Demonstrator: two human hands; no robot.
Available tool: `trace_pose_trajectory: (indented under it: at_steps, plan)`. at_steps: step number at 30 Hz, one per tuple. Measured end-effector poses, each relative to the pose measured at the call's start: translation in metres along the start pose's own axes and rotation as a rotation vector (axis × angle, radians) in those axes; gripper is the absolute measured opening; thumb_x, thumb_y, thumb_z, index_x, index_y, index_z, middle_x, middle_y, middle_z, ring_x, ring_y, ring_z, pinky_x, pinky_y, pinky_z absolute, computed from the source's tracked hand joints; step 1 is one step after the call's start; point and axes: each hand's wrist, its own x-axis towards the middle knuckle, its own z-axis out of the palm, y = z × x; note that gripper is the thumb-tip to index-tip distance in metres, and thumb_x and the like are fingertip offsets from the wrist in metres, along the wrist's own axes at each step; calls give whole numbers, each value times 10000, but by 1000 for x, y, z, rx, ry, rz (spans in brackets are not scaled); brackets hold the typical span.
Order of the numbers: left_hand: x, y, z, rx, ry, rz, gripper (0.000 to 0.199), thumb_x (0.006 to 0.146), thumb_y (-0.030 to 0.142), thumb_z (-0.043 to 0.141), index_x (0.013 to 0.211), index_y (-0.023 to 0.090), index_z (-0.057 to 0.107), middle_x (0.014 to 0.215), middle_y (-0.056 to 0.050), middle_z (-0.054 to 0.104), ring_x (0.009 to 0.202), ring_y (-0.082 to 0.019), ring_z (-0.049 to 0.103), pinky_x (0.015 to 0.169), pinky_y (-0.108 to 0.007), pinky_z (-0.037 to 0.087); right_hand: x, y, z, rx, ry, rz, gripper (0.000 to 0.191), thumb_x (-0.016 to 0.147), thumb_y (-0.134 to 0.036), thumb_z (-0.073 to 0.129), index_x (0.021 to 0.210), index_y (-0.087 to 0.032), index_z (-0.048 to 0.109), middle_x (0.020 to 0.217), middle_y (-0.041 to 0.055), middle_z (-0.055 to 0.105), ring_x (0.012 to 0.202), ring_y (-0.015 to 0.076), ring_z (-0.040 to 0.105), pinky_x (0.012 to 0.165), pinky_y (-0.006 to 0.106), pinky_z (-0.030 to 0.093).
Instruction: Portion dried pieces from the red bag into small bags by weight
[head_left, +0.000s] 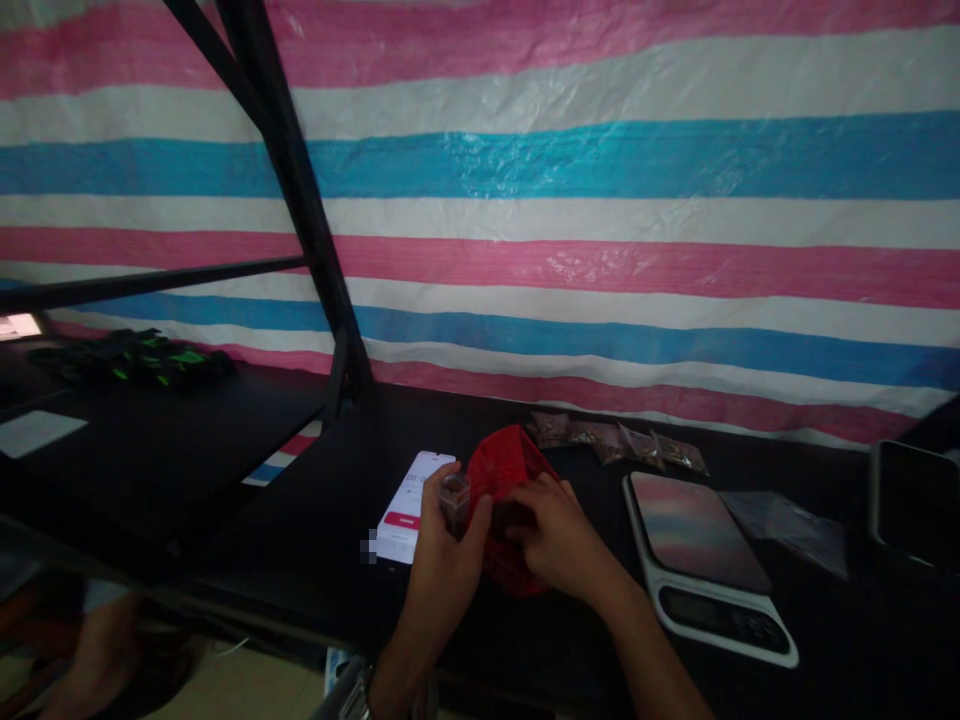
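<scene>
My left hand (448, 560) is closed around a small clear plastic container (454, 497), held upright beside a red bag (499, 462). My right hand (559, 530) reaches into the open side of the red bag, its fingers bent; whatever they hold, if anything, is hidden. Just left of my left hand lies a lit phone (409, 510) with a timer-like display and a red button. A white kitchen scale (705, 545) with a metal plate stands to the right, with nothing on its plate.
Several small filled clear packets (600, 438) lie in a row behind the red bag. Flat clear plastic bags (787, 525) lie right of the scale, near a dark-screened device (911, 505). A black metal post (300, 200) rises at the left. A person's leg (101, 640) shows at lower left.
</scene>
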Motion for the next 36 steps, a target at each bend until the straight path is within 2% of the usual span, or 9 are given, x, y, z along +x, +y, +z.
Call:
trace_pose_trajectory:
  at_steps: [5,10,14,17,22,25,27,31,36]
  plan:
    - [-3,-1,-8,-6,-127,-38,540,918,394,594,1423,259,458,1447,-114,545,1366,-297,546,1197,-501,402,1,12,0,262,46,65,256,806,-69,716,978,-237,805,1055,50,805,1065,272,669,1013,443,416]
    - [-4,-2,2,-71,-249,-25,633,844,306,623,1440,246,418,1432,-120,555,1360,-311,568,1191,-514,428,-3,16,-7,489,138,35,361,762,-38,704,1042,-239,809,1024,22,818,1004,244,716,967,390,509]
    - [1,-1,12,-4,-202,-7,564,914,428,600,1423,237,451,1362,-123,588,1312,-330,595,1168,-555,452,-5,19,-5,408,294,96,430,806,-75,704,1195,-239,782,1155,54,801,1102,266,696,1054,437,485]
    - [3,0,14,103,-96,61,567,943,515,584,1422,230,482,1351,-134,586,1290,-348,594,1148,-588,460,-7,21,-1,374,384,132,442,813,-90,706,1224,-239,770,1236,75,782,1199,295,663,1116,481,443]
    - [-10,10,13,178,81,266,525,880,526,681,1312,238,608,1236,-123,660,1162,-354,658,1039,-558,547,-14,25,-12,447,386,117,420,809,-115,712,1199,-256,780,1231,59,799,1221,290,672,1145,489,435]
    - [-22,14,17,108,3,207,447,890,520,709,1257,269,661,1175,-93,729,1063,-314,724,931,-468,613,-21,31,-25,627,328,64,372,822,-177,710,1181,-250,779,1219,57,805,1200,281,695,1137,468,451]
    - [-27,14,22,81,-84,149,440,909,515,696,1273,269,674,1185,-95,755,1076,-311,741,938,-461,620,-25,35,-33,744,318,41,343,831,-220,707,1165,-251,780,1201,53,803,1183,280,701,1108,443,467]
    - [-23,5,34,56,-218,78,427,980,436,628,1368,257,646,1306,-117,739,1212,-313,716,1044,-490,589,-28,29,-42,843,309,-20,347,850,-268,690,1185,-258,780,1156,48,767,1137,272,688,1016,395,490]
    - [-22,-6,42,14,-348,119,499,1034,359,567,1526,286,527,1579,-122,577,1475,-309,543,1241,-545,427,-26,5,-44,706,222,-121,366,825,-147,657,1156,-260,764,1165,33,709,1093,221,675,987,350,497]
